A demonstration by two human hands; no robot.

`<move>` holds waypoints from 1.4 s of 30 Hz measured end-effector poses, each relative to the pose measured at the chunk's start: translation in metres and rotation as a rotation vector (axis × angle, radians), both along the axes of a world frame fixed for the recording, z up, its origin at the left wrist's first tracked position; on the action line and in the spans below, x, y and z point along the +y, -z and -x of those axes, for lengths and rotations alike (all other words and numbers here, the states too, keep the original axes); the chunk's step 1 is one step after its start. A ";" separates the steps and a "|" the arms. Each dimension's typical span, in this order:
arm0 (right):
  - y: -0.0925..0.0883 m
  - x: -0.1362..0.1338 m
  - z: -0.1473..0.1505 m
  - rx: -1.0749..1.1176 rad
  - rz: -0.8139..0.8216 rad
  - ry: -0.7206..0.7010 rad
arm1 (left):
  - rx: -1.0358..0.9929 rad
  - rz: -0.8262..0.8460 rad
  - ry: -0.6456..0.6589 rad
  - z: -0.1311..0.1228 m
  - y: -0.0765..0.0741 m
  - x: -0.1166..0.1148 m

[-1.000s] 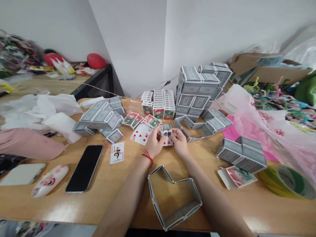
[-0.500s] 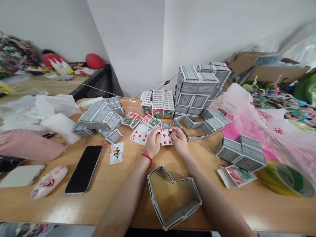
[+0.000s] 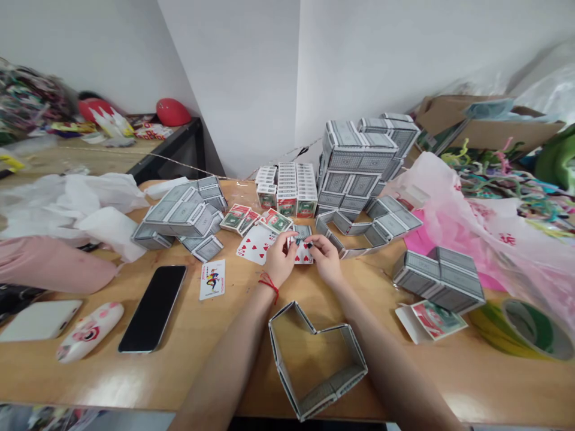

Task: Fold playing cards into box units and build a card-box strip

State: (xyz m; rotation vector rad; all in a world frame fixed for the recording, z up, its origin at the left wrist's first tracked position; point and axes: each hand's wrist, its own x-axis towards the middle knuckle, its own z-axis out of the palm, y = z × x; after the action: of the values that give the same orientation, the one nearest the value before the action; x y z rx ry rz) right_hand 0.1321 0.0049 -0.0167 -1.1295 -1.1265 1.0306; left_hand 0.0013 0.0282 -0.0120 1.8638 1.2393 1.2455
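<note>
And here, mid-table, both hands are at work on a single hearts card [image 3: 303, 257]! The left hand [image 3: 279, 258] pinches it by the left side, thumb across its face; the right hand [image 3: 326, 256] nips the far right corner between thumb and fingers. It looks like a shaping step, perhaps a crease being pressed, though fingers hide the far edge and I cannot tell how bent it is. Just beyond lies a grey-backed card [image 3: 302, 230]; to the left, loose heart-faced cards [image 3: 252, 245], and nearer, a joker [image 3: 212, 279]. A heart-shaped frame [image 3: 320, 395] sits near, between the forearms. The next move seems to call for both edges kept level and even thumb pressure, lest the card skew
</note>
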 end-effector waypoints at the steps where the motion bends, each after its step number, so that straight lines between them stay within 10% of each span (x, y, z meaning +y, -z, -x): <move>1: -0.001 -0.001 0.001 -0.019 -0.011 -0.005 | -0.012 -0.010 -0.014 0.000 0.000 0.000; 18: 0.003 -0.003 0.000 -0.552 -0.255 0.278 | 0.052 -0.282 -0.095 0.001 -0.004 -0.001; 42: 0.003 -0.003 0.002 -0.576 -0.219 0.292 | 0.180 -0.303 -0.091 0.001 0.003 -0.004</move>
State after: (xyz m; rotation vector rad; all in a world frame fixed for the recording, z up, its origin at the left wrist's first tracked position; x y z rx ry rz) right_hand 0.1296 0.0016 -0.0198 -1.4028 -1.4271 0.3446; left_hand 0.0000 0.0241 -0.0153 2.1984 1.2984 1.4042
